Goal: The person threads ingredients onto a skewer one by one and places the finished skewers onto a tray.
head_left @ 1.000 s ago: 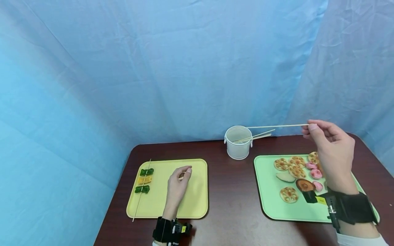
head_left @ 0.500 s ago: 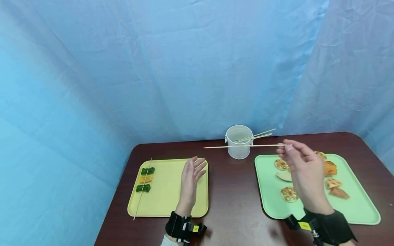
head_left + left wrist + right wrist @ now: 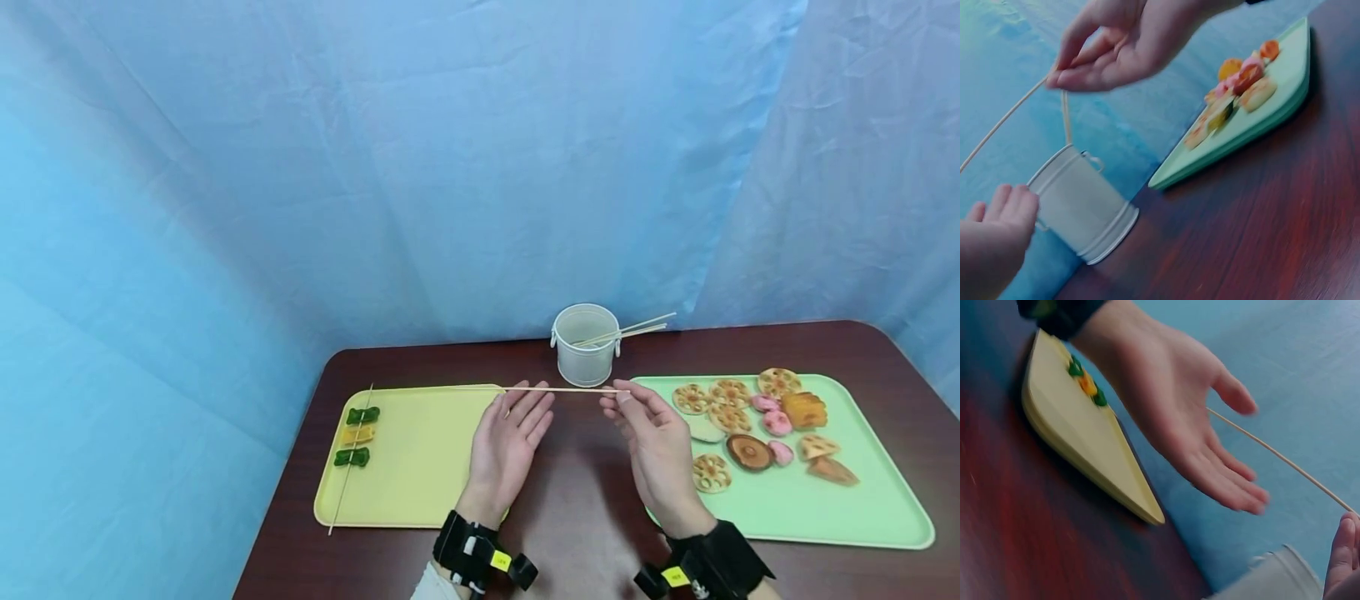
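Observation:
My right hand (image 3: 660, 446) pinches one end of a bamboo skewer (image 3: 573, 389) between thumb and fingers. The skewer lies level and points left. My left hand (image 3: 506, 450) is palm up with its fingers spread, and the skewer passes by its fingers. In the right wrist view the left hand (image 3: 1172, 406) has the skewer (image 3: 1285, 461) running past its thumb; whether they touch I cannot tell. Bare skewer shows between the hands. On the yellow tray's (image 3: 427, 475) left side lies another skewer with two green pieces and a yellow piece (image 3: 358, 434) threaded on it.
Behind the hands stands a small white bucket (image 3: 585, 367) with several skewers leaning out to the right. The green tray (image 3: 862, 517) at right bears lotus root slices (image 3: 711, 473), a mushroom (image 3: 750, 452), pink pieces and other food pieces. A blue curtain (image 3: 480, 167) hangs behind the table.
My right hand has moved left and nearer with the skewer, from above the green tray to the table's middle. My left hand has moved right, and its fingers have opened out.

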{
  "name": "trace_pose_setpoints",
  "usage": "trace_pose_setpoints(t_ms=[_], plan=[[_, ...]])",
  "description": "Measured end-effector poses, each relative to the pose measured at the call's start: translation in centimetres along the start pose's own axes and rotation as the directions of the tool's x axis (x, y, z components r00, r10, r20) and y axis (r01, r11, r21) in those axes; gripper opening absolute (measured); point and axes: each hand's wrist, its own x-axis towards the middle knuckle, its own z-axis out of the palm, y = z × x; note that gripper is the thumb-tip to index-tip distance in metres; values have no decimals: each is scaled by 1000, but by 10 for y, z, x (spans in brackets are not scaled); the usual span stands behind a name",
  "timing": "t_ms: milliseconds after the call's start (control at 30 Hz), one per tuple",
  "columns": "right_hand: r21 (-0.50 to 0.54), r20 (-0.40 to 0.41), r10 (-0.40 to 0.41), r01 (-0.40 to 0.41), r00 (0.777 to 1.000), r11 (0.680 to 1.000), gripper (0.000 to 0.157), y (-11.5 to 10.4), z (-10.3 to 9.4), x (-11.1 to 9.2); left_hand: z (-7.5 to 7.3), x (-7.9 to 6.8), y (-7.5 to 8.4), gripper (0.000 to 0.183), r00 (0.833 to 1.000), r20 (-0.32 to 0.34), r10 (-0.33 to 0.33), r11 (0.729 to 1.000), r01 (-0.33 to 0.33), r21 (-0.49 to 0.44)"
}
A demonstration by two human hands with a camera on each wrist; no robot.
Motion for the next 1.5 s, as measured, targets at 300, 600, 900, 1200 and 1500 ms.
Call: trace_pose_setpoints(t_ms=[300, 600, 900, 1200, 1500], plan=[[45, -14, 98, -97, 995, 994, 45, 16, 8, -2, 9, 5, -20, 20, 976, -82, 200, 978, -194, 80], [-12, 2, 142, -142, 990, 990, 42, 24, 12, -3, 9, 4, -17, 18, 941, -182, 286, 951, -255, 176], [-243, 69, 99, -79, 993, 967, 43, 4, -10, 10, 1, 1, -4, 30, 854, -155, 496, 809, -391, 440], [-777, 297, 160, 141, 941, 614, 40, -41, -49, 37, -6, 2, 12, 37, 821, -170, 545, 726, -361, 585], [-875, 432, 190, 360, 881, 324, 29, -64, -85, 46, -12, -5, 20, 36, 839, -132, 528, 592, -252, 765]])
